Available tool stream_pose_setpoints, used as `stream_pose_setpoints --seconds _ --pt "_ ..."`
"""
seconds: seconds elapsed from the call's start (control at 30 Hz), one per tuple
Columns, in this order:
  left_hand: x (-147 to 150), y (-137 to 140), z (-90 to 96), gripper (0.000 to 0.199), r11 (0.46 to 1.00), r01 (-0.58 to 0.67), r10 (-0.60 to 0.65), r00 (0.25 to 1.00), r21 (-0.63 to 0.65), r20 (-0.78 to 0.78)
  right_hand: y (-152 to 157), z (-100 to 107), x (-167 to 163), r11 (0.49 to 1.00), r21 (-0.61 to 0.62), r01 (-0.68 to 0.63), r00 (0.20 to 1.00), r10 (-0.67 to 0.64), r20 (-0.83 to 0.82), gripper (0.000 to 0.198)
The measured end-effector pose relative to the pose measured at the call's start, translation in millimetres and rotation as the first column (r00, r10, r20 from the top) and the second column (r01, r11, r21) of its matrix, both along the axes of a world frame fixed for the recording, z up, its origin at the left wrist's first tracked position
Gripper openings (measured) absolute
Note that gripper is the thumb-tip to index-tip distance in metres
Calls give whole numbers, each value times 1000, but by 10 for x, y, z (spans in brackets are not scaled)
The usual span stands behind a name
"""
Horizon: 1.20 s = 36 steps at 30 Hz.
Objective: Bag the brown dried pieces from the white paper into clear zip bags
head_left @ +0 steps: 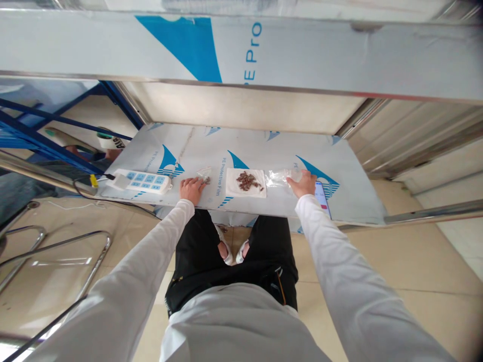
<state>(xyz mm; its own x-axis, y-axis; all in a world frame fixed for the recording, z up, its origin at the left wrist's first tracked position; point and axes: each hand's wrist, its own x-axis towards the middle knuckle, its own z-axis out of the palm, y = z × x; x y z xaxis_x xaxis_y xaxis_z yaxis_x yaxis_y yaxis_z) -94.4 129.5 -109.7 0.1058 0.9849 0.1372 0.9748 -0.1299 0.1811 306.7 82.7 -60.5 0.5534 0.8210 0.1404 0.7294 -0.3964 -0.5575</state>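
Observation:
On the bench, my left hand has its fingers bent together at the near edge of a small clear bag. A few small dark bits show by its fingertips; their kind is too small to tell. My right hand grips the right end of a larger clear plastic bag, thumb on the left and fingers curled at the far side. Between the hands, a heap of brown screws lies on a white paper sheet. The larger bag's left end reaches the sheet's right edge.
A white power strip with a plugged-in adapter lies on the left of the film-covered bench. A phone sits under my right wrist at the front edge. A metal beam crosses above. Chair frames stand at left.

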Motion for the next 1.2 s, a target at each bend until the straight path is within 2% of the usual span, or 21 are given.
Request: stream_pose_setpoints --seconds 0.1,0.17,0.23,0.3,0.37,0.43,0.5,0.57,0.63,0.7,0.77,0.83,0.93,1.0,1.1,1.2 --pt "31 -51 86 38 998 2 -4 1000 57 28 -108 137 -180 994 72 78 997 -77 -10 65" --pt "89 -126 179 40 992 27 -36 996 121 75 -190 240 -385 983 184 -16 1000 19 -17 51" --pt "184 -237 290 39 981 83 -106 987 178 123 -260 331 -661 961 239 -138 981 166 -102 38" --pt "304 -378 403 37 964 165 -198 969 209 150 -296 394 -975 937 241 -252 911 314 -268 39" --pt "427 -528 505 34 939 254 -295 941 232 163 -290 423 -1267 906 243 -348 801 421 -426 43" --pt "533 -665 590 31 913 328 -375 909 242 184 -259 419 -1481 869 270 -414 706 494 -508 41" --pt "613 -770 661 30 897 366 -424 871 250 248 -240 399 -1594 845 320 -428 664 535 -523 32" --pt "675 -833 722 33 905 337 -418 817 259 397 -261 388 -1622 822 383 -422 680 566 -466 26" --pt "730 -854 780 38 945 250 -326 699 210 637 -323 393 -1601 767 447 -460 724 615 -311 23" --pt "784 -836 837 43 981 185 -148 493 63 857 -401 408 -1562 689 466 -556 742 664 -96 23" --pt "831 -794 891 45 974 196 48 294 -110 955 -471 414 -1526 637 425 -643 726 683 77 25" --pt "864 -751 937 42 936 247 213 170 -250 962 -521 406 -1497 632 362 -686 715 676 175 26" --pt "883 -722 975 38 856 316 406 81 -410 910 -573 397 -1468 647 289 -705 707 670 225 26" --pt "886 -735 978 36 823 331 476 41 -462 878 -616 415 -1465 639 279 -717 694 693 195 26" --pt "897 -782 957 34 821 363 473 0 -440 881 -696 472 -1494 631 358 -689 685 727 37 41" --pt "923 -827 930 31 834 403 421 -21 -378 907 -746 517 -1555 669 418 -614 690 713 -126 35"
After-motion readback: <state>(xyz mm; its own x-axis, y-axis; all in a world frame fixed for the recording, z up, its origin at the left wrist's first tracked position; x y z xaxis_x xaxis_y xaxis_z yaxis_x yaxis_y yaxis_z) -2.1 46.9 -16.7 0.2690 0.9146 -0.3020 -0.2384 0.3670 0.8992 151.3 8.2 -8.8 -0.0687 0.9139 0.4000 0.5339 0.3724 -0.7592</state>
